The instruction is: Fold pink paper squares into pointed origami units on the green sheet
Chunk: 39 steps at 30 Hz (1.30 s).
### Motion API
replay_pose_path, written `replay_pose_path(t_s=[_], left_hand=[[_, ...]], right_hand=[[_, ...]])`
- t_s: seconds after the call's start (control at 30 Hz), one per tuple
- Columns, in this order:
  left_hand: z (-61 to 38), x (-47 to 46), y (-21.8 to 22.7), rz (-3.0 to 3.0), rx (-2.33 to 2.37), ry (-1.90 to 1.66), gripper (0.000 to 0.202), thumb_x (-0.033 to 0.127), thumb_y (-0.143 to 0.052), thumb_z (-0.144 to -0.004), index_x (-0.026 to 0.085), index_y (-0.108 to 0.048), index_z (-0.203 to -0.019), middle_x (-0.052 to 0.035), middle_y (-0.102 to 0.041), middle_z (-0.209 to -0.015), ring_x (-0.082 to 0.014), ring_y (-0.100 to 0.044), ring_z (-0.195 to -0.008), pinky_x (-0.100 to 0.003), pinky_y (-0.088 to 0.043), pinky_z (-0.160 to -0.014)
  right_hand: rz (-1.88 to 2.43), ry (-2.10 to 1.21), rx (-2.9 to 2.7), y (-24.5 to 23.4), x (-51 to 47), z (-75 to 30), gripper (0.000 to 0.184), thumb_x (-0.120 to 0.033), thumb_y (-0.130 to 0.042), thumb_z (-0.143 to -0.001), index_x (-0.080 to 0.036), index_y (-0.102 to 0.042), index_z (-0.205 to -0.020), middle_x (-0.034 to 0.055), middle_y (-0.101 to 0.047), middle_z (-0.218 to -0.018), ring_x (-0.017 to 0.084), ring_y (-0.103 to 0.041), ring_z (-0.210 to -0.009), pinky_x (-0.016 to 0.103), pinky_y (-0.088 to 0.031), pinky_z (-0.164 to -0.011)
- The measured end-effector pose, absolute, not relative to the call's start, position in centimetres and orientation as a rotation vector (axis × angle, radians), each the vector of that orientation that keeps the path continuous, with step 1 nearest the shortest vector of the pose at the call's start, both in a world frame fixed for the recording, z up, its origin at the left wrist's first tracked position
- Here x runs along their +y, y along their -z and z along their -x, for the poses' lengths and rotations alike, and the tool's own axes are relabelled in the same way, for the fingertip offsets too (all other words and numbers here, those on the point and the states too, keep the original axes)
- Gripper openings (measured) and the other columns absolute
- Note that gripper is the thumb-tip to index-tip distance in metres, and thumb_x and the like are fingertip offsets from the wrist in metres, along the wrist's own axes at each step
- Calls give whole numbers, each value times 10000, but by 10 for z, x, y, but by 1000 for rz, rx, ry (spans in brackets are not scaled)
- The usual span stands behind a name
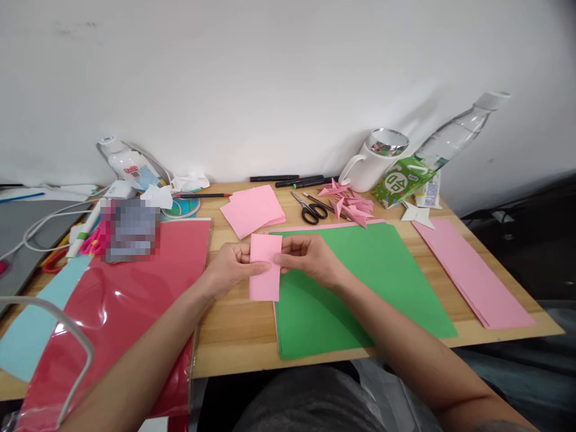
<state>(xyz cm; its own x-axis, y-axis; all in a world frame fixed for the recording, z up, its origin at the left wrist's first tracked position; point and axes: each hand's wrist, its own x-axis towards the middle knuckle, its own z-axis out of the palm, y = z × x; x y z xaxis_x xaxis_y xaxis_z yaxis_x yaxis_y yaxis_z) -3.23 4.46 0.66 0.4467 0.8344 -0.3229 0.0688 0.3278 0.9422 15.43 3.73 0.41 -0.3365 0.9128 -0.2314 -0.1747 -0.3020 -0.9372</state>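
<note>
Between my two hands is an upright rectangle of pink paper [264,285], held above the table's middle. My left hand [228,267] pinches its left side, thumb across the front and fingers behind. At the right edge my right hand [312,258] grips the same paper between thumb and curled fingers. Just beyond lie several square pink sheets [254,210] in a loose pile. Under my right hand and forearm is a stack of green paper [360,300] with pink edges showing beneath.
Black-handled scissors [310,210], folded pink paper pieces [351,204] and markers [306,182] lie near the wall. A white mug [366,165], a green carton [398,182] and a leaning bottle [459,135] stand at back right. Pink strips [477,276] lie right; a red plastic-covered packet [148,288] left.
</note>
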Motion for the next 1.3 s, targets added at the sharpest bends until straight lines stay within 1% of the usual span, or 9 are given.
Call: replay_pose_path(t_s=[0.17, 0.27, 0.37, 0.53, 0.67, 0.83, 0.97, 1.17, 1.3], left_hand=[[32, 46, -5, -1089, 986, -638, 394, 267, -806, -618, 124, -697, -969, -86, -743, -920, -161, -690, -753, -231, -524, -671], [32, 46, -4, -1020, 1030, -660, 347, 272, -831, -575, 116, -695, -853, -70, -748, -818, -138, -675, -677, -208, -508, -612], [33, 46, -3, -985, 1050, -675, 342, 265, -855, -525, 109, -678, -773, -56, -740, -739, -127, -659, -633, -196, -491, -581], [33, 47, -3, -975, 1058, -682, 379, 260, -868, -492, 107, -678, -782, -52, -738, -740, -132, -662, -660, -203, -494, -611], [33, 47, -4, -962, 1069, -669, 375, 276, -864, -502, 105, -679, -780, -57, -737, -734, -135, -661, -646, -215, -496, -607], [32, 47, -5, -933, 1085, -662, 375, 277, -870, -484, 101, -676, -753, -66, -734, -714, -153, -668, -647, -235, -503, -611], [30, 47, -7, -921, 1084, -651, 385, 287, -873, -476, 98, -677, -747, -79, -736, -719, -172, -679, -669, -250, -514, -622], [30, 47, -8, -930, 1043, -666, 386, 268, -876, -475, 95, -697, -770, -75, -740, -723, -146, -672, -640, -220, -513, -605], [30, 47, -8, -953, 994, -675, 377, 260, -869, -494, 90, -702, -786, -83, -743, -737, -153, -680, -652, -221, -519, -619]], right_hand=[[1065, -1709, -1070, -5, 37, -153, 300, -285, -859, -497, -139, -680, -688, -19, -659, -602, 78, -576, -514, 208, -501, -513], [1073, -1681, -1046, -7, 36, -153, 303, -246, -870, -461, -139, -676, -668, -24, -655, -605, 71, -566, -501, 196, -486, -494], [1070, -1665, -1041, -7, 37, -153, 291, -243, -866, -465, -141, -669, -652, -29, -650, -602, 65, -558, -495, 193, -480, -491], [1045, -1659, -1076, -4, 37, -153, 285, -292, -847, -515, -146, -677, -692, -14, -663, -646, 82, -575, -533, 217, -492, -516], [1048, -1650, -1095, -3, 37, -153, 286, -317, -836, -538, -147, -676, -705, -9, -661, -653, 89, -577, -543, 229, -497, -526], [1070, -1654, -1078, -2, 37, -153, 299, -277, -857, -493, -148, -682, -699, -14, -666, -656, 91, -587, -551, 227, -507, -537], [1056, -1642, -1075, -2, 37, -153, 290, -277, -856, -493, -147, -685, -687, -10, -669, -647, 96, -588, -540, 241, -514, -541], [1094, -1617, -1043, -4, 36, -152, 300, -259, -869, -456, -143, -673, -653, -18, -661, -608, 88, -577, -499, 233, -505, -516], [1106, -1607, -1030, -5, 36, -151, 314, -250, -873, -439, -135, -668, -649, -17, -658, -600, 87, -573, -494, 229, -501, -507]])
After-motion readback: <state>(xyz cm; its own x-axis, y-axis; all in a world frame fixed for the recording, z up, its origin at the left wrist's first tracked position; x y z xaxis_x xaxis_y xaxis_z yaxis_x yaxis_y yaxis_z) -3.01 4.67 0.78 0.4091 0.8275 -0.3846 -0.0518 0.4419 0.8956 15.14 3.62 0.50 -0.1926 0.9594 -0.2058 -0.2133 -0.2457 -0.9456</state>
